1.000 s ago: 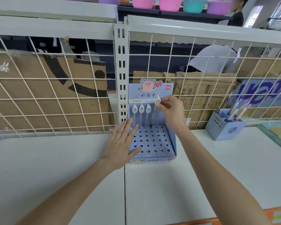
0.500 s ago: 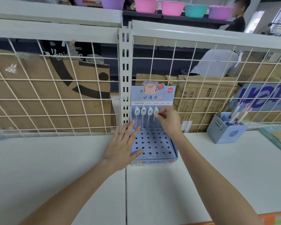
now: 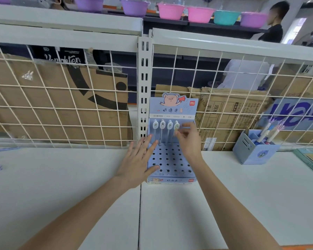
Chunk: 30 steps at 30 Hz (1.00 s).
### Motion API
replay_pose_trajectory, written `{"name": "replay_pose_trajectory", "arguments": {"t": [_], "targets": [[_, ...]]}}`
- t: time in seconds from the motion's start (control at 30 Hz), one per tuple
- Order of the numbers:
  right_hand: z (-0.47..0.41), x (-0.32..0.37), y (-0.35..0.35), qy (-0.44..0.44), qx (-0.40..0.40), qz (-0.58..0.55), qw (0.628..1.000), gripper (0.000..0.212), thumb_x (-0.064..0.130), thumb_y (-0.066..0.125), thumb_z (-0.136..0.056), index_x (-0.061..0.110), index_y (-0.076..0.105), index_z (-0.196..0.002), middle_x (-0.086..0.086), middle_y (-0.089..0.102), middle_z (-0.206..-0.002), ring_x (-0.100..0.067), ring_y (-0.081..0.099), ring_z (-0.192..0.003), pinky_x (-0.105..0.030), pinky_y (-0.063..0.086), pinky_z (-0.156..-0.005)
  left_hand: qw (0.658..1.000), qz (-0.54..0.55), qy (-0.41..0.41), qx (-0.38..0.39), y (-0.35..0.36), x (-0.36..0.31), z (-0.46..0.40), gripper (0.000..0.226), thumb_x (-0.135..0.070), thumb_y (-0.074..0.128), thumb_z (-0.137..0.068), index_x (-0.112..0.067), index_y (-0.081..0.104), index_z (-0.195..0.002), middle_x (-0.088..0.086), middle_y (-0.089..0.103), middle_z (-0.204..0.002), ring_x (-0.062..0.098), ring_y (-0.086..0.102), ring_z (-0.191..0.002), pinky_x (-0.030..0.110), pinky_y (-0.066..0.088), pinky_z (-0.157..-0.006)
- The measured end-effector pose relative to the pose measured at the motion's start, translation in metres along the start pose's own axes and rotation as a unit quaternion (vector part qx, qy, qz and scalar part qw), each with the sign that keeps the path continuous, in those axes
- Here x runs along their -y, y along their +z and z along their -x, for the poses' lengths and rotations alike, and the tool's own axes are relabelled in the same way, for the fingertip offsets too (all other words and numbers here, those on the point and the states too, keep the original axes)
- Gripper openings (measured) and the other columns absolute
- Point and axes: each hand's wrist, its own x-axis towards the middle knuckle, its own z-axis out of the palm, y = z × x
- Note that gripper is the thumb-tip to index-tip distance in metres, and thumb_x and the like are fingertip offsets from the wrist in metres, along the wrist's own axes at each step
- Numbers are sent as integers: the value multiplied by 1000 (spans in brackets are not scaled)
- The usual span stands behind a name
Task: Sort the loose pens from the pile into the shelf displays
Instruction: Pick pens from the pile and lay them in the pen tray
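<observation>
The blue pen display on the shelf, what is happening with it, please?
A person is filling the pen display on the white shelf. Four pens stand in a row in its back holes; the other holes are empty. The left hand lies flat, fingers straight, on the display's left edge. The right hand is at the top of the rightmost pen, thumb and fingers close around its cap; whether they grip it I cannot tell. A pen cup stands to the right.
</observation>
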Motion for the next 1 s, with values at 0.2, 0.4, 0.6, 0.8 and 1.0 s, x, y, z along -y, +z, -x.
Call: {"name": "replay_pose_trajectory", "arguments": {"t": [0.2,0.4,0.6,0.8,1.0], "targets": [[56,10,30,-111,24,15,993,27,7,50,-93,12,50,-120,-1,52,-118,-6,47,-101,-12,35,-85,986,123,-46,-98,-36,26,44,56,-45,27,-94,-23,28,-145,-9,37,-145,2,29,-128,15,3,-110],[112,42,99,-250,198,38,947,28,4,51,-92,10,54,-118,0,51,-114,2,40,-85,-3,28,-75,965,44,-189,-178,-61,91,133,36,-27,42,-87,-14,62,-113,4,68,-107,10,49,-101,27,33,-93],[155,69,163,-292,340,58,892,34,-1,51,-89,10,53,-121,-4,52,-124,-18,51,-113,-6,24,-84,915,26,-372,-152,-97,143,238,27,-22,49,-91,-12,67,-107,4,67,-111,22,64,-101,33,45,-89],[178,99,230,-336,411,100,841,35,2,50,-91,10,51,-125,-5,50,-130,-21,46,-120,-17,28,-93,869,23,-477,-130,-116,184,310,27,-18,51,-95,-16,60,-120,2,56,-129,23,65,-89,33,45,-86],[206,125,309,-330,460,120,816,36,1,50,-89,8,51,-124,-7,53,-127,-23,49,-118,-20,31,-94,869,14,-492,-41,-111,245,361,32,-23,49,-95,-18,56,-126,-2,52,-134,20,54,-116,31,39,-98]]}}
